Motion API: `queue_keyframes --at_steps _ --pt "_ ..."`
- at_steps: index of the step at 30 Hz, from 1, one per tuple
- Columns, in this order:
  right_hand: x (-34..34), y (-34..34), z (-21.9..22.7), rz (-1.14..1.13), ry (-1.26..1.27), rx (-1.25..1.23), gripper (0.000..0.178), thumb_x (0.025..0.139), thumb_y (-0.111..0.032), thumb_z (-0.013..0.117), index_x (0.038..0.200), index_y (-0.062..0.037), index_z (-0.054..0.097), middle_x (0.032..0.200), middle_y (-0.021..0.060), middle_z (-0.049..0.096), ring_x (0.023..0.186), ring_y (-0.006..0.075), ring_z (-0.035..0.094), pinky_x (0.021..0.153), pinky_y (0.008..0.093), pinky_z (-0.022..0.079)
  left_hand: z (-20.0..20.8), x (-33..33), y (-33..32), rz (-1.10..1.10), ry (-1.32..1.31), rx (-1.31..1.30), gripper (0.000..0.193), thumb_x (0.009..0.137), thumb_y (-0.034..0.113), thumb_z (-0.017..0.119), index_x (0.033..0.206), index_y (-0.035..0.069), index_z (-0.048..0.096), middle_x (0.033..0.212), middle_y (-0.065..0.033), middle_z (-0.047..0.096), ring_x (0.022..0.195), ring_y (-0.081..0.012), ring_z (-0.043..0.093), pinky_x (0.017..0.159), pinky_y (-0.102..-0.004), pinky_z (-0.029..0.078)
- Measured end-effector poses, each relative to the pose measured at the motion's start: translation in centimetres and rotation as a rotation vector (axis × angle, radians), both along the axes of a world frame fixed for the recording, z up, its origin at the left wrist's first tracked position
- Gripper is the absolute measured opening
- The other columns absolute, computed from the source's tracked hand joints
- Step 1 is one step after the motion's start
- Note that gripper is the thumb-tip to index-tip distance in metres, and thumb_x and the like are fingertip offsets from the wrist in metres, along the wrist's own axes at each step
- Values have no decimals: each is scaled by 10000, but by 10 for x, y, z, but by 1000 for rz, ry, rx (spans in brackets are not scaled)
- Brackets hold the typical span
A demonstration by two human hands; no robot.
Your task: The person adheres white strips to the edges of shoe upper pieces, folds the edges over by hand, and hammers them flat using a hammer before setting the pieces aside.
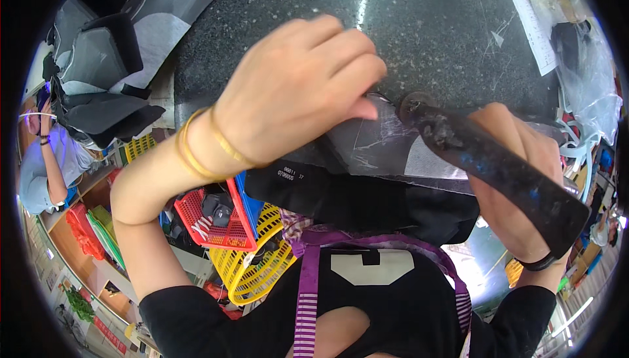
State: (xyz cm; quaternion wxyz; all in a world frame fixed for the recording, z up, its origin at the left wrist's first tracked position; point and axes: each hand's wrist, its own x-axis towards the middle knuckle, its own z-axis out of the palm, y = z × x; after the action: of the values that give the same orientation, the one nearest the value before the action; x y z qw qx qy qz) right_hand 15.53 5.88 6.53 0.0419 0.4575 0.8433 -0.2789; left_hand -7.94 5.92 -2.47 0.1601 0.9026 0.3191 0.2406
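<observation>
My left hand (304, 79), with a yellow band at the wrist, is closed above the near edge of the dark stone tabletop. Its fingertips are hidden, so what they pinch, if anything, cannot be made out. My right hand (508, 168) is wrapped round a dark, worn hammer (498, 161), mostly behind its metal. The hammer has a small round face at the upper left and a broad flared end at the lower right. Beneath both hands a black material piece (373, 145) with a pale patch lies along the table edge; black fabric (367, 204) hangs below it.
Stacked black and grey cut pieces (105, 63) are at the far left. A white ruler (527, 20) and clear plastic bags (583, 76) lie at the right. Red (209, 220) and yellow baskets (252, 263) stand below left. Another person (49, 161) is at the left.
</observation>
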Motion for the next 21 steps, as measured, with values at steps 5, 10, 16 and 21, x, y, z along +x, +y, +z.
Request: queue_keyframes --at_steps 5,10,16,21 --pt "9 7 3 -26 37 -51 156 791 -54 646 938 -31 601 849 141 591 813 367 578 741 387 446 -9 4 -27 197 -129 -55 295 682 88 779 963 85 690 892 -46 645 771 -244 609 657 -332 446" --pt "16 4 -9 82 123 95 189 810 -53 648 997 -33 623 905 148 625 850 346 610 765 375 463 -8 8 -39 223 -93 64 253 671 83 701 922 52 697 866 -50 640 756 -231 616 637 -329 449" --pt "22 4 -40 -171 688 8 133 877 -73 636 989 -5 613 872 146 629 759 294 625 717 331 483 3 15 -37 176 21 35 298 671 78 649 962 21 682 900 -60 617 787 -233 609 645 -330 454" --pt "-8 29 -5 84 140 193 179 856 -6 619 1032 8 589 879 179 601 797 379 586 708 353 471 -1 2 -42 221 -57 -32 287 708 51 682 993 29 658 934 -89 593 760 -261 569 700 -350 489"
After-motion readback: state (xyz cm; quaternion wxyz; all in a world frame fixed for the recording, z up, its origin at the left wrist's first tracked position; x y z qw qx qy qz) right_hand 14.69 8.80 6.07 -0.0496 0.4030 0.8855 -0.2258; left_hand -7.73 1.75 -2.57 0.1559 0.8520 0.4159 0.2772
